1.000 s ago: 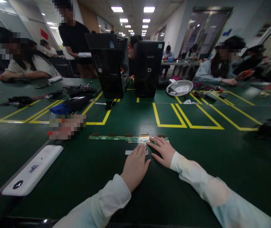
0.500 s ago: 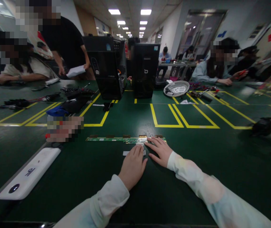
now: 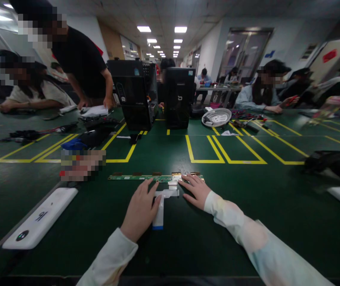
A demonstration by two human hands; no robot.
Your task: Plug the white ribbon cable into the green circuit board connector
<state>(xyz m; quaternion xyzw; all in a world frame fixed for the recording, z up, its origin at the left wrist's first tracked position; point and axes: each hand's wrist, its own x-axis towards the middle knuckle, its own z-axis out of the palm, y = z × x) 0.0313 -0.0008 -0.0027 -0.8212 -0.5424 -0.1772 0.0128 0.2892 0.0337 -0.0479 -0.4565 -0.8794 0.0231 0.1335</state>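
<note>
A long, narrow green circuit board (image 3: 146,178) lies crosswise on the green table. A white ribbon cable (image 3: 158,214) with a blue end lies in front of the board, near its connector. My left hand (image 3: 141,206) is open, its fingertips at the board's near edge and its thumb beside the cable, partly over it. My right hand (image 3: 196,192) is open, with spread fingertips resting on or just over the right part of the board. A clear, shiny piece of film (image 3: 184,170) shows behind those fingertips.
Two black computer towers (image 3: 132,95) (image 3: 180,99) stand behind the board. A white device (image 3: 40,218) lies at the left, another at the right edge. A white basket (image 3: 217,117), cables and yellow tape lines lie farther back. Several people are around the table.
My left hand has moved left off the connector area and its fingers have spread, so more of the ribbon cable shows. The standing person's hands and papers are now lower, at the table.
</note>
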